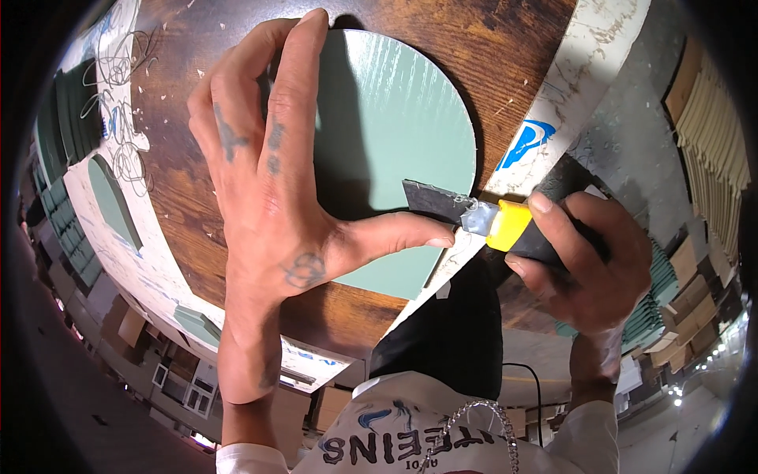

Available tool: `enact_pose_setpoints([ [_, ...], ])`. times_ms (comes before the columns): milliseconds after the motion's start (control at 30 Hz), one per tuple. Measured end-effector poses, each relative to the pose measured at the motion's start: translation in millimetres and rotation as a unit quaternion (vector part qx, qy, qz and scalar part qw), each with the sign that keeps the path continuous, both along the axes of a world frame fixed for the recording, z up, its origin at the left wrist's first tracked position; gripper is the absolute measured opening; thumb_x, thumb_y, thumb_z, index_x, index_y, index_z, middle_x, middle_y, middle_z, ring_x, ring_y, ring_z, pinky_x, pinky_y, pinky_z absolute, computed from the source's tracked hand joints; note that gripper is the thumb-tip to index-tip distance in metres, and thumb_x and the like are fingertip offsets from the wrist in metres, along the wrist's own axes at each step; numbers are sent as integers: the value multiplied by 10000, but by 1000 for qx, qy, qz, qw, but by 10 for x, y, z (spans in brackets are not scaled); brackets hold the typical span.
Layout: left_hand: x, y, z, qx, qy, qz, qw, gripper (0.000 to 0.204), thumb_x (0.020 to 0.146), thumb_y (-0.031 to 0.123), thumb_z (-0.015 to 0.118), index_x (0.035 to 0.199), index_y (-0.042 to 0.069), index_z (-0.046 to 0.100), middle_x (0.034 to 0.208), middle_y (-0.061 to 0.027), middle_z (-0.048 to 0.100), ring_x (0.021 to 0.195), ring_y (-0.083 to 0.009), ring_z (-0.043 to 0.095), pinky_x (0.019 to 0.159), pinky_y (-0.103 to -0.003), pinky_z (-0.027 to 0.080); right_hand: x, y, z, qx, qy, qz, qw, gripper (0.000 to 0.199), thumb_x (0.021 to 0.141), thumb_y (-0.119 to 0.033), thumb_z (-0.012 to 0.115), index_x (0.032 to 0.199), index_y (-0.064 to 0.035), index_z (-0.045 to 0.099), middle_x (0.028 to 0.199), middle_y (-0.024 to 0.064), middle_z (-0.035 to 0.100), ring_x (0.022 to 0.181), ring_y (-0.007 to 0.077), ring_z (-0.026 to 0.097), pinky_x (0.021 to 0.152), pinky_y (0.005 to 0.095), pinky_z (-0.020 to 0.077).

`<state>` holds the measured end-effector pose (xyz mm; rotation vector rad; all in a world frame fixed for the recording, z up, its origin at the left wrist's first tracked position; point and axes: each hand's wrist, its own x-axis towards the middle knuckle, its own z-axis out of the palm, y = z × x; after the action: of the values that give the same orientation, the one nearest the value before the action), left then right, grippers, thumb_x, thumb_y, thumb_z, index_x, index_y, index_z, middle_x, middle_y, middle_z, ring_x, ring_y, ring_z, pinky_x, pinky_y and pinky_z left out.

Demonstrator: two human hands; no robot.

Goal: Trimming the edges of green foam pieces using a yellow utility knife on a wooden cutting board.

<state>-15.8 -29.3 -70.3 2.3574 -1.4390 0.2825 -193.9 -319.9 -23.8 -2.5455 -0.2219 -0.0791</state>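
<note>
1. The thin pale green round panel [395,134] lies flat on the dark brown wooden tabletop [197,213]; it looks light, stiff and smooth, so it may slide
2. The left hand [272,182] lies open and spread on the panel's left part, pressing it down and gripping nothing
3. The right hand [584,253] is closed around the yellow-and-black utility knife [505,225], its blade [430,201] at the panel's right edge
4. Stacked green pieces [67,229] lie far left of the panel; the left thumb is near the blade

Disc [395,118], upper centre: showing pale sage green, faint vertical streaks. Worktop [197,197]: showing dark brown woodgrain, white flecks. Knife [505,229], centre right: showing yellow collar, black handle, dark grey blade. Worktop edge: showing off-white with blue marks.
</note>
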Motion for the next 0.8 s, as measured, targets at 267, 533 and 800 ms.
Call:
enact_pose_setpoints([
  [267,-80,-113,116,18,29,37,999,1424,312,794,859,1456,13,532,1431,-222,492,1343,-414,457,1090,-571,418,-85,50,1,-8,10,-5,1000,482,788,-411,813,1182,-144,737,967,55,599,756,252,612,647,383,530],
  [533,72,-53,73,-6,26,-20,999,1356,347,759,887,1425,6,556,1401,-220,507,1321,-410,480,1079,-544,437,-16,26,-38,1,-3,-11,1000,432,849,-414,784,1176,-138,732,1006,68,644,783,257,660,642,376,566],
  [800,-233,-431,476,54,99,53,992,1305,388,744,891,1404,-7,566,1369,-223,528,1304,-410,500,1078,-536,441,22,0,-75,23,-6,-19,1000,455,845,-428,797,1198,-149,728,989,67,652,771,246,665,626,367,568],
])
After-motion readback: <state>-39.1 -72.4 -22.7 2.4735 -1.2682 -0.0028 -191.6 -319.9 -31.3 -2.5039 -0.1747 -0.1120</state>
